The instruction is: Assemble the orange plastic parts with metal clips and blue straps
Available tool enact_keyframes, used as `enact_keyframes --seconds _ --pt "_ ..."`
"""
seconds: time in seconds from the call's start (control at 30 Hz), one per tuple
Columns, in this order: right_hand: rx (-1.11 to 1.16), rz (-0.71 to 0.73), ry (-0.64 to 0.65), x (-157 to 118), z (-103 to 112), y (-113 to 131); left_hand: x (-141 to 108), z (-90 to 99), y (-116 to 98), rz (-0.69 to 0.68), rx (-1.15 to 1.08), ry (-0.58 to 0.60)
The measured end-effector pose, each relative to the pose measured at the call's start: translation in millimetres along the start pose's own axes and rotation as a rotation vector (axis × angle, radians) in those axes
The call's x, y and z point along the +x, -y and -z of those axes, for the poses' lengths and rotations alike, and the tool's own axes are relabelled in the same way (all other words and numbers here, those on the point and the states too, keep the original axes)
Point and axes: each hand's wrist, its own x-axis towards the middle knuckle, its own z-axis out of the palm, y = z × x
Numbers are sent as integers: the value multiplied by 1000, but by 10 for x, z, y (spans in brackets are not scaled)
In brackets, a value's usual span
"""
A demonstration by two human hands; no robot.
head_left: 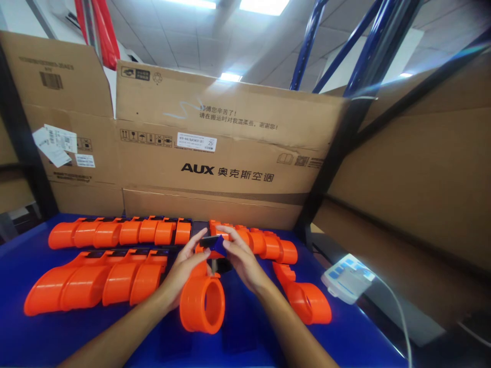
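In the middle of the head view, my left hand [192,259] is closed round the upper arm of an orange plastic ring-shaped part [202,304]. Its wide ring hangs below my fingers, with the opening turned to the right. At the top of this part sits a flat black piece [210,241]. My right hand [238,251] pinches a small dark-blue piece [218,246] against the black piece. Fingers hide where these pieces meet. Behind my right hand stands a row of similar orange parts [264,244].
Two rows of orange ring parts [105,232] lie on the left of the blue table [245,327]. One loose orange part [309,301] lies on the right. Beside it is a white device [349,278] with a cable. A cardboard sheet [238,158] and dark posts [326,168] stand behind.
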Motion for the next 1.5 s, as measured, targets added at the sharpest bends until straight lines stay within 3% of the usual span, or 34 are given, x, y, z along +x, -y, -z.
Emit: enact_keyframes --seconds 0.27,0.6,0.87,1.0,1.13,1.3,1.5 --pt "48 -60 44 -24 -46 15 -53 1 59 107 -44 165" --pt "36 -25 60 -10 -94 -14 39 36 67 12 52 43" --pt "-189 58 85 -5 -4 20 28 60 78 8 38 53" --pt "-616 143 -13 1 203 61 53 90 58 -9 19 -16" --pt "-1008 87 94 -57 378 89 43 84 12 -3 -24 -65" --pt "-1026 13 226 -112 413 85 33 78 20 30 -75 -65" --pt "-922 -1 242 -102 397 103 50 93 81 21 -59 -12"
